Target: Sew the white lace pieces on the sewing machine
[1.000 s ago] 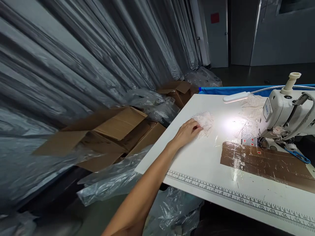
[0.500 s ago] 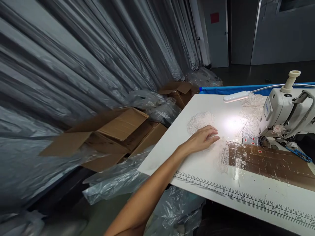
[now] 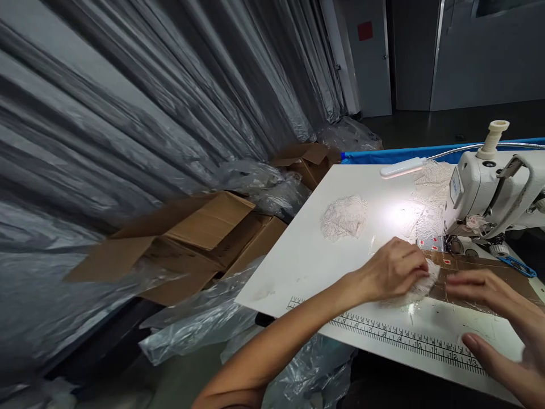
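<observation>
Near the front of the white sewing table, my left hand pinches a piece of pale lace fabric, its fingers curled over the top edge. Part of that lace is hidden beneath the hand. To its right, my right hand is spread with thumb and fingers apart, nothing between them. Another crumpled lace piece lies on the table behind my left arm. More lace is bunched beside the head of the white sewing machine.
A lit lamp hangs over the table. Brown tape covers the surface before the machine, and blue thread snips lie at the right. A printed ruler runs along the front edge. Open cardboard boxes and plastic bags stand left.
My left hand has moved right and toward me, its fingers now closed on the front lace piece. My right hand has come into view from the right.
</observation>
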`<state>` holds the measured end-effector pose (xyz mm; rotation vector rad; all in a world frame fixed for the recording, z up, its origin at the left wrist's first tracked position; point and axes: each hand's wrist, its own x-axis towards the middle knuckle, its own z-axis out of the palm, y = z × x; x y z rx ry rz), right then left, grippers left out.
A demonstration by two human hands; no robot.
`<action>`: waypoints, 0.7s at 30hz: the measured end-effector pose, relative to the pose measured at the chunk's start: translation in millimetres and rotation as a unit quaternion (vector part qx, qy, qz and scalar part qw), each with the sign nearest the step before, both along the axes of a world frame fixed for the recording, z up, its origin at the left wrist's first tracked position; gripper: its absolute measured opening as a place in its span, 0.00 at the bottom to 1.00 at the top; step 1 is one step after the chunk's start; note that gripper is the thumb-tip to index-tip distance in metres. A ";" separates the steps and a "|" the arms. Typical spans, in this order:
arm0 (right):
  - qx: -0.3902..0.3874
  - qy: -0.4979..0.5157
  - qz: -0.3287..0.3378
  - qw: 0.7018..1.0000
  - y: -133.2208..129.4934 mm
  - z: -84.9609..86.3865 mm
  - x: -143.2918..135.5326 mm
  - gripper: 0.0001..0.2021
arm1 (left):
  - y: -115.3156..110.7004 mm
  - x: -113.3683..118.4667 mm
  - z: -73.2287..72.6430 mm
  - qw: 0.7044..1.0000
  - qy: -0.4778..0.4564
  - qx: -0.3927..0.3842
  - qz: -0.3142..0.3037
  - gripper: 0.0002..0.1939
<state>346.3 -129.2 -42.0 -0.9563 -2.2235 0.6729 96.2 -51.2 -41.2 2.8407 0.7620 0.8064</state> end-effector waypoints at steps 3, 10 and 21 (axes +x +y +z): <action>-0.022 -0.013 -0.014 1.000 13.8 9.2 -7.6 0.35 | -17.4 22.1 13.9 0.999 -0.009 0.011 -0.049 0.08; -0.249 -0.039 0.022 0.967 34.7 4.1 -10.0 0.27 | -0.8 0.2 33.8 0.995 0.005 -0.102 -0.002 0.10; -0.226 -0.166 -0.077 0.957 71.3 14.7 -20.2 0.13 | 126.8 -140.3 -33.7 0.878 0.010 -0.143 0.458 0.27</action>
